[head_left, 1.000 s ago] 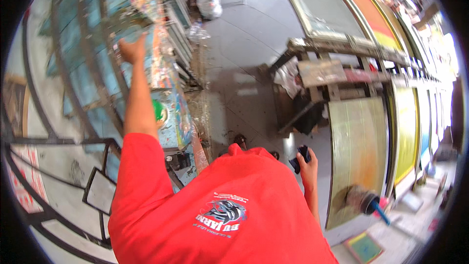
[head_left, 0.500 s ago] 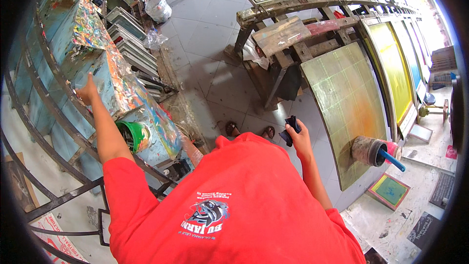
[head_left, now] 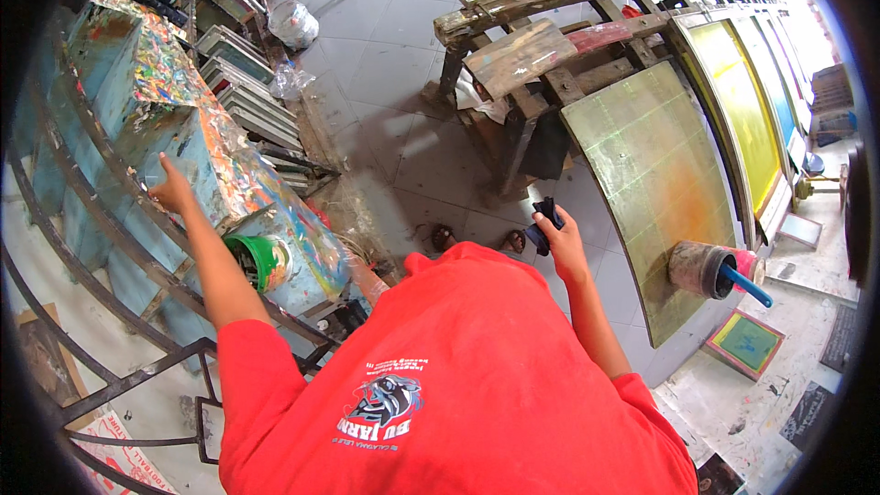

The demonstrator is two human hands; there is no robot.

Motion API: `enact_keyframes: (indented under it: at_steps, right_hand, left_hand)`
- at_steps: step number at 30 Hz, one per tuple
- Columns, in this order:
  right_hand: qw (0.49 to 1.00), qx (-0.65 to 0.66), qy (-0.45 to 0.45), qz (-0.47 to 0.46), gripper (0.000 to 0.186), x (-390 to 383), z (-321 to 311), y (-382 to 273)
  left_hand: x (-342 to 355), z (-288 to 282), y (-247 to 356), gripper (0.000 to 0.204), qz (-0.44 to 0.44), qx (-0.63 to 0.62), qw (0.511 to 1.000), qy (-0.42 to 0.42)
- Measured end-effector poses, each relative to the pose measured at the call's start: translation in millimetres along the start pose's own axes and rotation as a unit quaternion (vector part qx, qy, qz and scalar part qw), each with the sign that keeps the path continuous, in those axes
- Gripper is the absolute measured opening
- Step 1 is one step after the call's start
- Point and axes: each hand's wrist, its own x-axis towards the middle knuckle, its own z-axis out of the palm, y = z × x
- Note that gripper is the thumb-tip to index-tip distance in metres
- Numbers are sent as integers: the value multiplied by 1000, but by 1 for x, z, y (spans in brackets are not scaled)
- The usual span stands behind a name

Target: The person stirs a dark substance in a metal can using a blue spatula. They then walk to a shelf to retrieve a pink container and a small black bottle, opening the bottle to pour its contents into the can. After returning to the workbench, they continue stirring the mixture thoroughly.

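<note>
My left hand (head_left: 172, 187) reaches out over the pale blue, paint-spattered bench (head_left: 188, 142). Its thumb points up and its fingers are curled beside a faint see-through shape, too unclear to name. Below that hand, a green bucket (head_left: 261, 261) with paint-stained sides sits on the bench. My right hand (head_left: 566, 240) is closed around a small, folded-looking black object (head_left: 546, 225), held in front of my body. To the right of this hand slopes a large greenish board (head_left: 646, 188) with grid lines and an orange stain.
Curved dark metal bars (head_left: 101, 206) run along the left. Framed screens (head_left: 247, 96) lean beside the bench. A wooden rack (head_left: 513, 14) carries more screens, one yellow (head_left: 738, 110). A stained paint pot (head_left: 698, 268) with a blue handle stands right, near a small framed screen (head_left: 747, 344).
The view has shifted slightly. My left hand appears a little lower and my right hand slightly higher, still around the black object.
</note>
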Motion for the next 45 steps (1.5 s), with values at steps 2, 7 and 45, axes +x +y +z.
enact_keyframes:
  at_steps: [2,7,45]
  right_hand:
    - [1000,16,-5,5,25,4,1,3]
    - [997,73,0,23,33,12,5,0]
    - [881,-223,-66,-411,15,11,3,-65]
  left_hand:
    - [-21,-5,-7,112,62,-50,995,51]
    - [-211,-36,37,86,-35,-539,784,-304]
    - [-537,-192,163,120,-238,-556,403,-687]
